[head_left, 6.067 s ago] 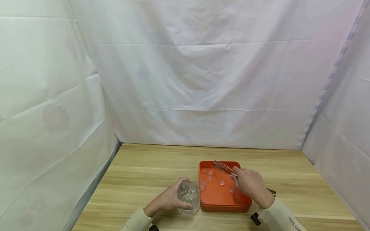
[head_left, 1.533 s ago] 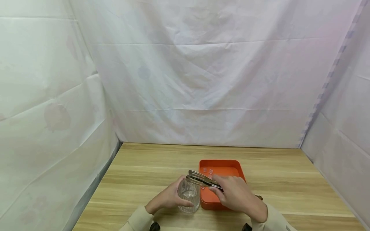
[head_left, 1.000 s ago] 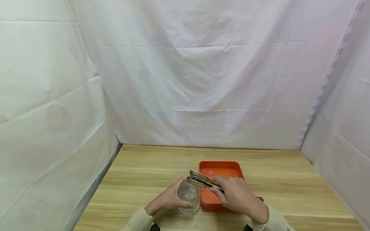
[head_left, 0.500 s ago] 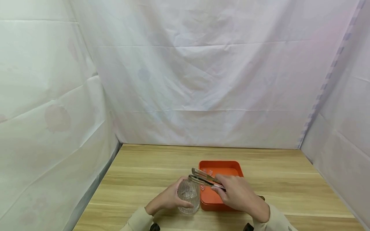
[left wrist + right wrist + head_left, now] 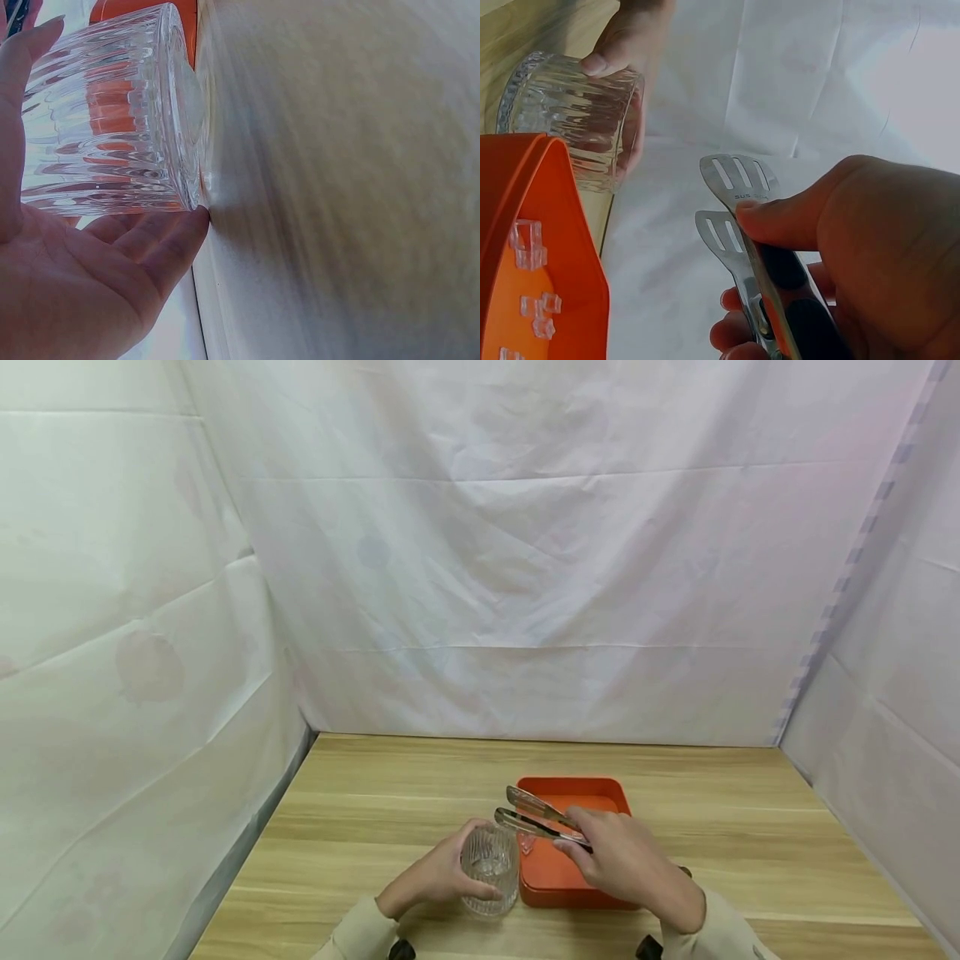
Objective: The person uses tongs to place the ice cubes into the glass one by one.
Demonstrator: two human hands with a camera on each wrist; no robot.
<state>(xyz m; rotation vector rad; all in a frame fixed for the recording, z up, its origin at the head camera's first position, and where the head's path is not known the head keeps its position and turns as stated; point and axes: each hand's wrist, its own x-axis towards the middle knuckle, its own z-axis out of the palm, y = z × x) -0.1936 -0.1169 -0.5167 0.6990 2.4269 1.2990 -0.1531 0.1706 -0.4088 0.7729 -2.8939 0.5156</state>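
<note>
At lower centre of the head view, grips the glass (image 5: 489, 870) with the left hand (image 5: 441, 870), curled round from the left with thumb on the near side, standing it upright on the table (image 5: 405, 781), just beside the box (image 5: 573, 897); cannot tell contact from a slight gap. Next rightward, shows clear pieces (image 5: 529, 247) lying inside the left part of the box in the head view, at lower left of the frame in the right wrist view. Farther right, grips the tongs (image 5: 776, 266) with the right hand (image 5: 621, 857), blades spread apart with nothing visible between them. Points the long axis of the tongs from that hand toward the upper left of the head view, over the box's left edge, with tips close to the glass's rim in the frame; cannot tell their height above it. As a judgement, hinges on this: glass and pieces both left of the right-hand grip, pieces closer than glass, just below the lower blade in the frame.
</note>
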